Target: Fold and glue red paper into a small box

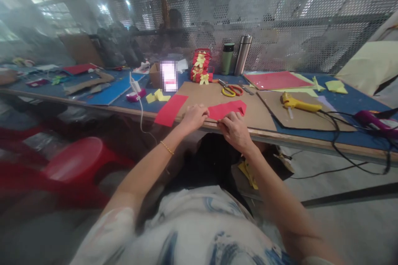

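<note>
A strip of red paper [226,109] with a folded, pointed right end lies on the brown cardboard [261,112] at the table's front edge. My left hand [195,116] pinches its left end, fingers curled. At its lower edge my right hand [235,129] is closed, thumb and fingers pressed together on the paper. To the left of my left hand, a second flat red sheet [171,109] hangs slightly over the table edge. Yellow-and-red-handled scissors [230,89] lie just beyond the folded strip.
A yellow hot glue gun [300,103] with a black cord rests on cardboard at right. Behind stand red decorations with yellow bows [201,66], a green cup [228,59] and a steel flask [243,55]. Yellow paper pieces [158,96] lie left; a red stool [74,159] stands below.
</note>
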`<state>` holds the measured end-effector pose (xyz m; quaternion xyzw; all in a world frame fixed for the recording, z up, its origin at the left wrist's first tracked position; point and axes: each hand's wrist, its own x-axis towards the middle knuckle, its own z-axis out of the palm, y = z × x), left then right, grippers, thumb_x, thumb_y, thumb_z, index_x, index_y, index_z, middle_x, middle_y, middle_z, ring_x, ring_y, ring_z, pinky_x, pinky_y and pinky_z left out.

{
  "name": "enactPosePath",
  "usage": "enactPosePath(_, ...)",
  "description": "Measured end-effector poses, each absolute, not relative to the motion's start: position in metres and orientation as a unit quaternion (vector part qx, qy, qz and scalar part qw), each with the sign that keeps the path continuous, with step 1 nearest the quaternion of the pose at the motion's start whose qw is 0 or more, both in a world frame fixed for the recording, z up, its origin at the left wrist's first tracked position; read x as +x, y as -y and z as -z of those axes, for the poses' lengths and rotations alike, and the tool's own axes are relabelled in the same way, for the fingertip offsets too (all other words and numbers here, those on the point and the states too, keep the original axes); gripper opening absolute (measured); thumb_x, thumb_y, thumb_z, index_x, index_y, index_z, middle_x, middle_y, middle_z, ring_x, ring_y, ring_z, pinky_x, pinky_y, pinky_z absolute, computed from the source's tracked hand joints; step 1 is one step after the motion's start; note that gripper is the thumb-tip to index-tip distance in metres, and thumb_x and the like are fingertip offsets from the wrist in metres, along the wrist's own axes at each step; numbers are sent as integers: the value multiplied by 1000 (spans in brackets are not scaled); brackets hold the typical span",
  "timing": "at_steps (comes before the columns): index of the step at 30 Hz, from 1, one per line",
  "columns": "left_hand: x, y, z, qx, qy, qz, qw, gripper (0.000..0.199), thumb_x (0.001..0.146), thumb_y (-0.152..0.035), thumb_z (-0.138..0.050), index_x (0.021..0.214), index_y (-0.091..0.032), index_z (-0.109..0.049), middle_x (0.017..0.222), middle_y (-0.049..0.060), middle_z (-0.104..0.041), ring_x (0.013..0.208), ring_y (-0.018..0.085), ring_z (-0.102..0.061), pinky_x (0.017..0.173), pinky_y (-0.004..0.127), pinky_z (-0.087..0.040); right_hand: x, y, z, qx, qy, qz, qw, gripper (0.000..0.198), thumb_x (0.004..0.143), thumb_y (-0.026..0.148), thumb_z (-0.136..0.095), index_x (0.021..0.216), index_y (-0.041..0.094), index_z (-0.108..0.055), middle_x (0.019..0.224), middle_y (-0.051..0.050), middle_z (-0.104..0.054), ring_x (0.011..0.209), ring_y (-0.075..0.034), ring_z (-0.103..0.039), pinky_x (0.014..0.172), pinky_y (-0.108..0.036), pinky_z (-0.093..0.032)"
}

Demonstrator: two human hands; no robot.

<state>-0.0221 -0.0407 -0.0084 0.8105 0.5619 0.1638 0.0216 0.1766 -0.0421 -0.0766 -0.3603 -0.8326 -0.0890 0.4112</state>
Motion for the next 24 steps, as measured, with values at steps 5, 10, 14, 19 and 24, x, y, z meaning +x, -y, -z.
enactPosePath(5, -33, 54, 20, 831, -522, -186, -48, 27, 101, -19, -44, 100, -20, -70, 110, 7, -73, 103, 24, -63, 95, 43, -37, 178, 42, 77, -366, 838, 91, 394, 28, 103, 26, -45, 85, 21, -66, 90, -11, -61, 86, -25, -45, 78, -40, -36)
enactPosePath(10, -27, 65, 26, 845, -491, -138, -162, 31, 104, -26, -42, 103, -14, -70, 109, 13, -72, 97, 27, -64, 93, 45, -35, 177, 41, 79, -376, 834, 102, 391, 30, 103, 27, -44, 84, 21, -66, 91, -11, -60, 86, -26, -45, 76, -40, -35)
enactPosePath(14, -26, 68, 33, 843, -486, -139, -186, 34, 104, -40, -48, 108, -13, -69, 110, 15, -71, 103, 29, -64, 95, 45, -35, 176, 43, 77, -371, 834, 110, 392, 30, 103, 26, -44, 84, 21, -66, 90, -11, -60, 85, -26, -44, 77, -40, -35)
enactPosePath(19, -26, 74, 45, 827, -506, -138, -200, 46, 99, -45, -59, 130, -11, -61, 122, 18, -67, 114, 32, -60, 100, 45, -35, 174, 46, 75, -363, 829, 129, 405, 30, 103, 24, -45, 83, 20, -66, 87, -10, -59, 83, -25, -45, 78, -39, -38)
enactPosePath(24, -16, 75, 45, 822, -521, -119, -197, 59, 96, -52, -62, 146, -20, -54, 124, 19, -64, 116, 34, -58, 101, 47, -35, 174, 46, 75, -361, 833, 129, 398, 26, 101, 24, -48, 86, 20, -68, 86, -9, -58, 83, -25, -45, 79, -40, -39)
